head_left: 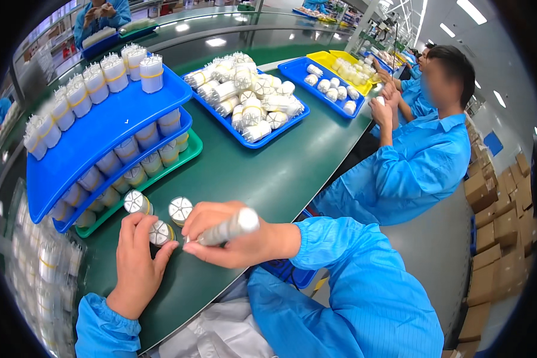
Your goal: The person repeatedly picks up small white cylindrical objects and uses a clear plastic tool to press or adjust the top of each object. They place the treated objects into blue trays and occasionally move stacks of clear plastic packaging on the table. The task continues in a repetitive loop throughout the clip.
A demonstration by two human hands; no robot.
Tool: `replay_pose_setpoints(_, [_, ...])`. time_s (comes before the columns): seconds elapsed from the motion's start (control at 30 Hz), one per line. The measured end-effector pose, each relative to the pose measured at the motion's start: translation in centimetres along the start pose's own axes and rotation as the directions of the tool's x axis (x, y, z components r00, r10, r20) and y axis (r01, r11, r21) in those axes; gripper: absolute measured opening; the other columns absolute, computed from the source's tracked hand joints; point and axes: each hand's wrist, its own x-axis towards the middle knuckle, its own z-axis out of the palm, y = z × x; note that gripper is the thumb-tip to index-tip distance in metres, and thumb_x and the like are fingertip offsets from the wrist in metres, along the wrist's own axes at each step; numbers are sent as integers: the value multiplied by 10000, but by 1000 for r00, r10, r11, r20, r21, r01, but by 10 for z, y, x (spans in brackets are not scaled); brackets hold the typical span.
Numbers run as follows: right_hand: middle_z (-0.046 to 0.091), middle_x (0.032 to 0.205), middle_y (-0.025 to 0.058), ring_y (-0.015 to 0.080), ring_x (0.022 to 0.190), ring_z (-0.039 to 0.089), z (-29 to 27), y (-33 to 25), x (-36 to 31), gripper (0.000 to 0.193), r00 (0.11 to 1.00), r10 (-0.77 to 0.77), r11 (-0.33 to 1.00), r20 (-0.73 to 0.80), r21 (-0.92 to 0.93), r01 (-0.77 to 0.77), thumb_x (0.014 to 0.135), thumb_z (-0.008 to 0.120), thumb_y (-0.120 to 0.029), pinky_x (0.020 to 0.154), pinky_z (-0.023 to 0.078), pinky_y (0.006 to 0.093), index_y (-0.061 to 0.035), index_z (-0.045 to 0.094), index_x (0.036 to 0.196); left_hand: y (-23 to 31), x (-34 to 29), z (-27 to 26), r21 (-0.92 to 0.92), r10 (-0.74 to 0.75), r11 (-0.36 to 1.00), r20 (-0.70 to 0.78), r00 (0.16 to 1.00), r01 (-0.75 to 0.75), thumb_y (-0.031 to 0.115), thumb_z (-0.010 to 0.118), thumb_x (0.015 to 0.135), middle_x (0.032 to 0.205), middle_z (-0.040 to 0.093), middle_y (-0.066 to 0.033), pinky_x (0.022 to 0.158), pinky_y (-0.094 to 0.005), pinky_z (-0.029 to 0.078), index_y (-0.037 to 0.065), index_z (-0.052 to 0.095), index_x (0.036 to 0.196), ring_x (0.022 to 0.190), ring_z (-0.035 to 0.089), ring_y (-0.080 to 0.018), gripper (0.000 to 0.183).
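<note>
Fingers [161, 253] of the left hand [138, 262] pinch a capped cylinder [161, 232] standing upright on the green surface [268, 173], lower-left of centre, while the right hand [232, 235], touching beside it, grips a grey tube [227, 228] angled up-right.

The lower trays of the stacked trays [131, 156] are largely covered by the top blue tray [101, 134]; only their front bundles are seen. The bundle [161, 232] under the left hand [138, 262] is partly hidden by fingers. The left-edge bundles [42, 268] are blurred. Far trays [310, 11] are too small to be made out.
</note>
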Motion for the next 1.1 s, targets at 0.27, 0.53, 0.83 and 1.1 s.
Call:
replay_pose_setpoints(0.27, [621,835,47,75,594,564,-29,13,-3,571,651,721,590,237,283,-756,917,696,-125,469,463,255,-12,423,1406,-9,3,10,-63,-19,998,-38,999,16,58,795,758,1137,565,-213,887,-466,475,-6,478,1311,1030,566,-403,640])
replay_pose_setpoints(0.53, [675,977,92,103,688,631,-10,28,20,649,600,672,642,434,61,-764,925,691,-155,469,492,255,0,366,1466,-8,5,8,-121,-3,993,-43,999,-2,53,792,747,1089,562,-172,824,-425,497,27,575,1243,983,584,-356,542])
replay_pose_setpoints(0.83, [673,821,184,276,691,678,58,37,45,502,814,412,877,409,64,-476,874,706,-193,601,535,403,70,498,1247,-23,-39,-46,-29,-121,992,-103,987,119,-29,724,732,1115,559,-166,899,-384,474,14,589,1230,1020,581,-323,518])
replay_pose_setpoints(1.1, [666,757,188,375,704,669,95,47,52,380,890,338,936,305,-7,-353,866,698,-222,637,523,458,41,515,1070,-45,-54,-53,-5,-183,983,-104,978,183,-3,738,755,1122,561,-177,905,-403,474,12,575,1260,1022,581,-346,531])
